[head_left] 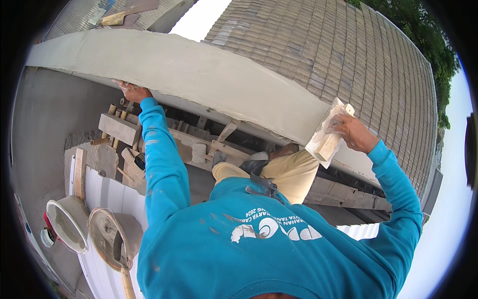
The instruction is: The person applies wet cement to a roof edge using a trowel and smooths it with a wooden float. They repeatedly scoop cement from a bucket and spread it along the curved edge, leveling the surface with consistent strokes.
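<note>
A wooden plastering float, pale and caked with plaster, is in my right hand, whose fingers wrap round its handle. It is tilted near the right end of a long, smooth grey plastered beam. At the far left, my left hand grips the lower edge of that beam, part of its fingers hidden by the edge. Both arms are stretched out in blue sleeves. Below me, two mortar buckets stand at the lower left; a wooden-handled tool leans in the nearer bucket.
Past the beam slopes a tiled roof. Planks, bamboo poles and a grey block lie under my left arm. White corrugated sheeting runs beneath the buckets. A wooden strip stands by them. My feet are on narrow boards below the beam.
</note>
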A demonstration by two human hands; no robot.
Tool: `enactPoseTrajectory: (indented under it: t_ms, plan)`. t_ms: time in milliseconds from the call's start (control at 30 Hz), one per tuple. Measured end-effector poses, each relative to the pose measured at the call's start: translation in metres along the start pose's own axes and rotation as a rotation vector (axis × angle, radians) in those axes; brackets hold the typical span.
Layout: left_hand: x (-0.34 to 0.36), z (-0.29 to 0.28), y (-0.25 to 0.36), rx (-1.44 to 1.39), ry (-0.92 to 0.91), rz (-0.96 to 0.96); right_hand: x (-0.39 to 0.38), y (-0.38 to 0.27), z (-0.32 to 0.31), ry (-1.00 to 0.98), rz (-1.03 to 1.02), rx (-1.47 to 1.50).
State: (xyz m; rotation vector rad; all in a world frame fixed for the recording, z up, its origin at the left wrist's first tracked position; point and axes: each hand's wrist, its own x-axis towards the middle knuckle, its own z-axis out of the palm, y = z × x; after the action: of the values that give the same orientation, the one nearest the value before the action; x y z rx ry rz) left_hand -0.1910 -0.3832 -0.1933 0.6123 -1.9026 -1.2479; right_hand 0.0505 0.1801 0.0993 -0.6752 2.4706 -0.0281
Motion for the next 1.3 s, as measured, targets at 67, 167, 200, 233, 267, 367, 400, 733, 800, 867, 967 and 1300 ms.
enactPoseTrajectory:
  t_ms: [67, 167, 200, 233, 267, 367, 400, 733, 800, 867, 967, 1300]
  plan:
    - [-0.004, 0.002, 0.004, -0.001, 0.0, 0.028, -0.041, 0.009, 0.009, -0.06, 0.113, 0.069]
    - [0.006, 0.005, -0.013, 0.075, 0.038, 0.073, -0.057, 0.012, 0.008, 0.004, 0.115, 0.061]
    - [-0.002, 0.007, 0.004, 0.096, 0.026, 0.078, -0.048, 0.01, 0.005, 0.052, 0.118, 0.075]
    - [-0.006, 0.005, 0.017, 0.12, 0.019, 0.086, -0.029, 0.004, -0.009, 0.106, 0.07, 0.056]
    - [-0.004, -0.001, 0.016, 0.139, 0.004, 0.074, -0.002, -0.005, -0.027, 0.161, 0.011, 0.031]
    - [0.017, -0.018, 0.002, 0.178, -0.098, -0.018, 0.094, -0.028, -0.064, 0.292, -0.215, -0.085]
    - [0.021, -0.022, 0.002, 0.175, -0.177, -0.088, 0.127, -0.034, -0.066, 0.39, -0.326, -0.097]
    - [-0.037, -0.055, 0.021, -0.077, -0.441, -0.253, 0.141, -0.057, -0.032, 0.247, -0.345, -0.065]
    - [-0.044, -0.055, 0.044, -0.302, -0.395, -0.395, 0.087, -0.025, -0.001, 0.287, -0.302, -0.074]
    - [-0.042, -0.059, 0.036, -0.342, -0.398, -0.379, 0.022, -0.012, 0.015, 0.175, -0.15, -0.07]
    - [-0.05, -0.054, 0.061, -0.284, -0.433, -0.37, -0.079, 0.011, 0.042, 0.018, 0.151, -0.066]
    - [-0.045, -0.052, 0.055, -0.371, -0.401, -0.394, -0.157, 0.021, 0.078, 0.413, 0.942, 0.59]
